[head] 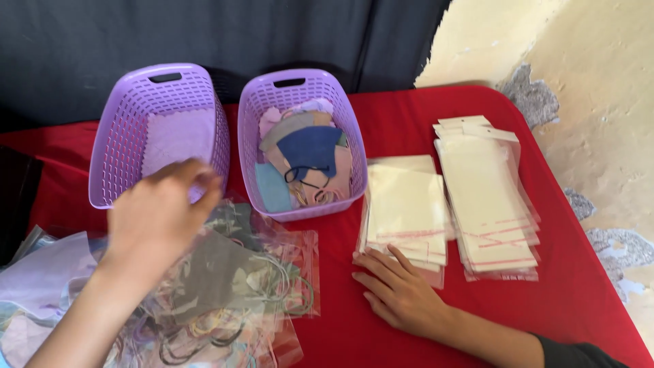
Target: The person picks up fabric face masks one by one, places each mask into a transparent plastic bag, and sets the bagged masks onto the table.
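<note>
Here the left hand (160,211) hovers, blurred, fingers loosely bent and holding nothing, above a heap of bagged cloth masks in clear plastic sleeves (231,293) on the red-covered desk (409,129). The right hand (398,289) lies flat, fingers spread, touching the near edge of a stack of clear plastic pouches (407,208). Behind stand an empty lilac plastic basket (122,129) and a lilac basket of loose masks (354,170).

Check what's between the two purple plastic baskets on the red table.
Head view: only a narrow strip of red tablecloth separates the empty left purple basket from the right purple basket holding fabric masks; nothing lies in it.
</note>
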